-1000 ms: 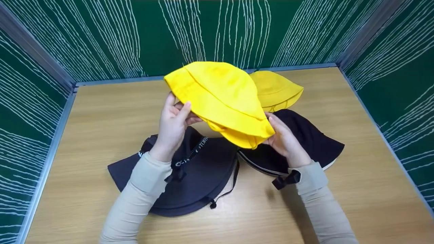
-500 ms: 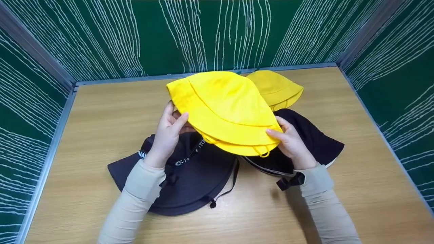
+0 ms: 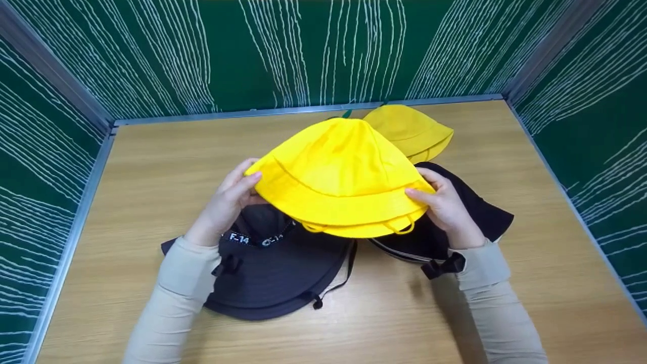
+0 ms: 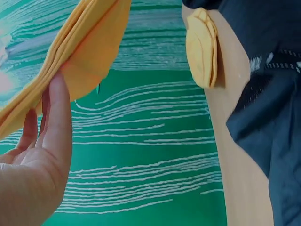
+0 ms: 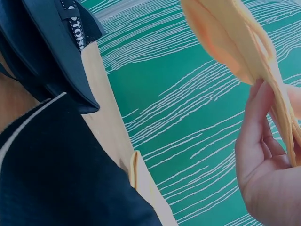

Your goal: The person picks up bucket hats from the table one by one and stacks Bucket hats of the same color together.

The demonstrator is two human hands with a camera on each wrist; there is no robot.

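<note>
A bright yellow bucket hat (image 3: 338,172), folded flat with its crown upward, is held above the table between both hands. My left hand (image 3: 227,202) pinches the brim's left end, thumb in front and fingers behind. At the opposite end my right hand (image 3: 447,205) pinches the brim the same way. Thin yellow loops hang below the hat's lower edge. In the left wrist view the hat's stacked layers (image 4: 61,52) rest between thumb and fingers. The right wrist view has the hat (image 5: 235,37) edge-on in the right hand's pinch (image 5: 263,155).
Below the left hand lies a dark wide-brimmed hat (image 3: 283,275) with a lettered band and a cord. A black hat (image 3: 470,207) with a pale edge lies at the right. Behind it is a second yellow hat (image 3: 414,129). Green walls (image 3: 227,50) enclose the wooden table (image 3: 151,167).
The held yellow hat has come lower and turned from a slant to nearly level. My left hand moved left and down; my right hand moved slightly right, its thumb now on the brim's front.
</note>
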